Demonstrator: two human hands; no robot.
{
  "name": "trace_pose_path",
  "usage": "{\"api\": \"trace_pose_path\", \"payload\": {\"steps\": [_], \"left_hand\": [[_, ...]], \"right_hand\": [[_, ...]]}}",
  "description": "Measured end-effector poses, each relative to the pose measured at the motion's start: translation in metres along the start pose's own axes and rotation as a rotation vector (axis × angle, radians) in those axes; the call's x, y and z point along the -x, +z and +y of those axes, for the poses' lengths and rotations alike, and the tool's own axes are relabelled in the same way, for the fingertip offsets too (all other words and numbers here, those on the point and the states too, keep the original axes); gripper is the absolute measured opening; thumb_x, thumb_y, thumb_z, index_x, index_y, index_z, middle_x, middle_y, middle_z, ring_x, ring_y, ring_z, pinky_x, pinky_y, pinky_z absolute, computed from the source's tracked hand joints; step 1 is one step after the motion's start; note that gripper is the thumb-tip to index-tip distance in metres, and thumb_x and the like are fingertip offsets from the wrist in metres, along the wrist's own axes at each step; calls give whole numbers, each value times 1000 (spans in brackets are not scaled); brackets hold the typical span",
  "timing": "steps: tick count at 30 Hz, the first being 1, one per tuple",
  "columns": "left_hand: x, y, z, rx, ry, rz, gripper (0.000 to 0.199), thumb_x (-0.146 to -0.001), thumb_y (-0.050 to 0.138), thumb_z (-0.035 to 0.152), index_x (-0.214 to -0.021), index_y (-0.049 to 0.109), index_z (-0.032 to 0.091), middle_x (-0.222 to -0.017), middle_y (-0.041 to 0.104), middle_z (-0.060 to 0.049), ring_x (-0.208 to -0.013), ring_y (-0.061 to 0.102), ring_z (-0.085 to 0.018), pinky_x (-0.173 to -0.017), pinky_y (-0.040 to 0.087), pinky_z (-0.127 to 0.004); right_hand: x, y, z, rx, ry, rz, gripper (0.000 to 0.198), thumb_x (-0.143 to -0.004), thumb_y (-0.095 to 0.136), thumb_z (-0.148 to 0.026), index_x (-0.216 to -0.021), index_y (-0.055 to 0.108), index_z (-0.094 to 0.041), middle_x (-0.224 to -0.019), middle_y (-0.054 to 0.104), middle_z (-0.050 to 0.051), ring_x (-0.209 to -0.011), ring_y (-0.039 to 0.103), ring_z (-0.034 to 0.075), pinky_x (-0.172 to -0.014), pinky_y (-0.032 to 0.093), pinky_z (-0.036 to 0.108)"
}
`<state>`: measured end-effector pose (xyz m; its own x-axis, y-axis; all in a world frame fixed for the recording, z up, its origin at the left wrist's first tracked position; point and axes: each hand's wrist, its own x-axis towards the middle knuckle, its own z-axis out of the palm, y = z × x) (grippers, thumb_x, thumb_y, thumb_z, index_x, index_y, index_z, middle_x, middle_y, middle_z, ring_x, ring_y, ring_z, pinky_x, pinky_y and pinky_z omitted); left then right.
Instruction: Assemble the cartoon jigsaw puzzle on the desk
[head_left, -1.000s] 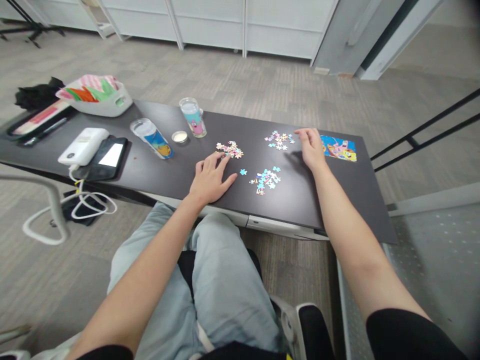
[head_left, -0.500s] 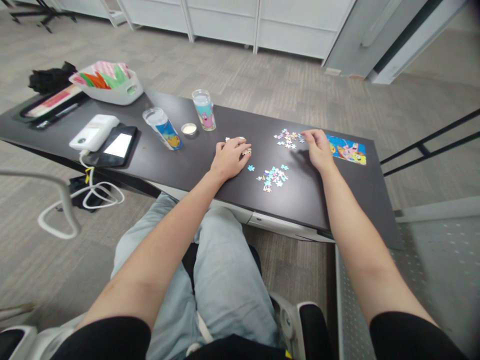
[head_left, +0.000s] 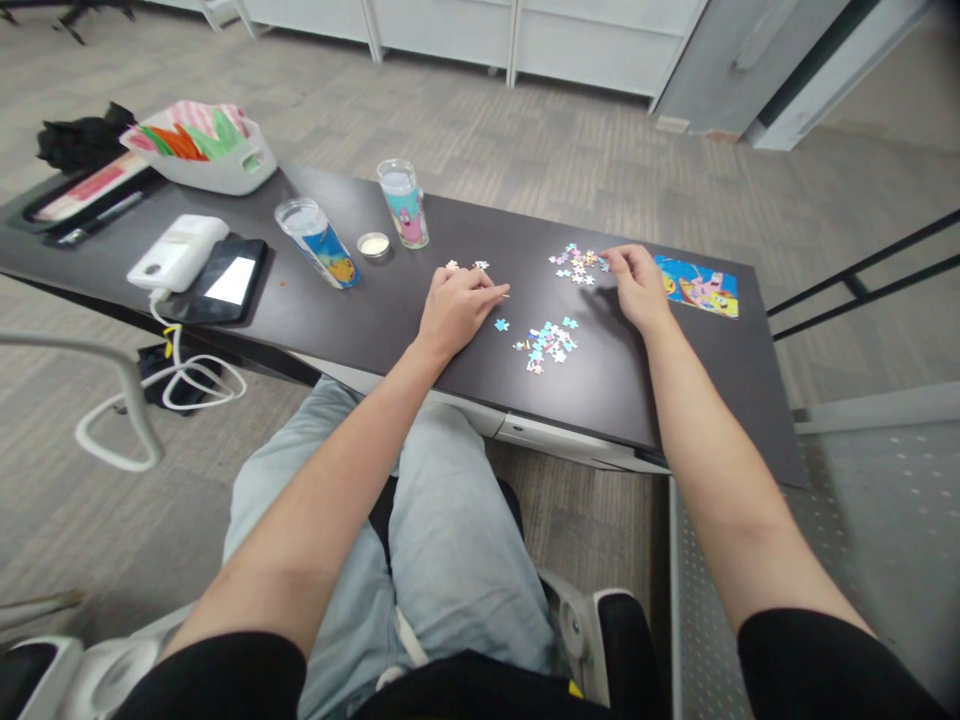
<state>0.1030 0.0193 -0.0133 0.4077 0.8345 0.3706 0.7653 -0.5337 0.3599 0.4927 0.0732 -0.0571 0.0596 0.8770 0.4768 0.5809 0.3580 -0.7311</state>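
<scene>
Pretty early days here, by the look of it. The jigsaw pieces [head_left: 556, 333] are parted into three loose heaps on the table [head_left: 600, 385], and no joined bits can be made out, though that's hard to judge with pieces this small. A far heap [head_left: 576, 262] is laid out beyond a near heap [head_left: 546, 346], well apart from it, and a third, half-hidden heap [head_left: 481, 265] is mostly covered by the left hand [head_left: 452, 308]. A single blue piece [head_left: 502, 325] is left on its own just beside that hand, between the covered heap and the near one, so it can't really be counted with any of them.

The left fingers are bent, with the tips brought close together near a thin pale edge; whether a piece is pinched there can't be told. The fingers of the right hand [head_left: 640, 290] are drawn together at the right edge of the far heap, and again, it can't be told whether anything is gripped.

The picture card [head_left: 697, 286] is kept flat just past the right hand, partly hidden by it. Splitting up could be called partly done; any joining, judging from this, is all left to be done.
</scene>
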Motion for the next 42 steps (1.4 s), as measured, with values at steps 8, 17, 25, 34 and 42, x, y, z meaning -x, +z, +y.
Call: {"api": "trace_pose_path", "payload": {"steps": [8,17,25,34,42], "left_hand": [[1,2,-3,52,61,-22,26,-123,73,35,-127,99,32,-131,97,-8,-132,86,-34,-129,52,-63],[3,-2,6,8,37,-22,33,-116,69,28,-131,97,26,-141,89,-14,-132,81,-35,-126,55,-64],[8,-6,8,36,92,-58,40,-116,71,40,-148,94,32,-153,86,-13,-144,77,-37,-135,44,-67],[8,-2,10,-33,-163,40,30,-114,78,39,-138,92,30,-160,80,-18,-155,67,-48,-134,44,-74],[8,-4,9,-15,-39,-2,28,-117,76,35,-137,96,31,-157,84,-15,-153,70,-44,-130,49,-70]], "right_hand": [[0,-2,1,17,3,-27,73,-113,54,-110,-120,82,-42,-124,89,11,-123,81,41,-118,65,68],[-1,0,10,30,11,-38,75,-112,55,-112,-119,80,-42,-119,87,8,-116,79,38,-118,65,67],[-1,1,8,13,20,-39,74,-111,57,-110,-117,82,-40,-118,88,10,-115,82,40,-117,67,68],[1,2,2,-2,52,-22,71,-109,62,-108,-113,81,-40,-111,85,8,-106,80,37,-117,69,67],[1,2,0,-5,35,-27,77,-108,62,-112,-112,80,-37,-105,83,8,-98,77,34,-107,69,59]]}}
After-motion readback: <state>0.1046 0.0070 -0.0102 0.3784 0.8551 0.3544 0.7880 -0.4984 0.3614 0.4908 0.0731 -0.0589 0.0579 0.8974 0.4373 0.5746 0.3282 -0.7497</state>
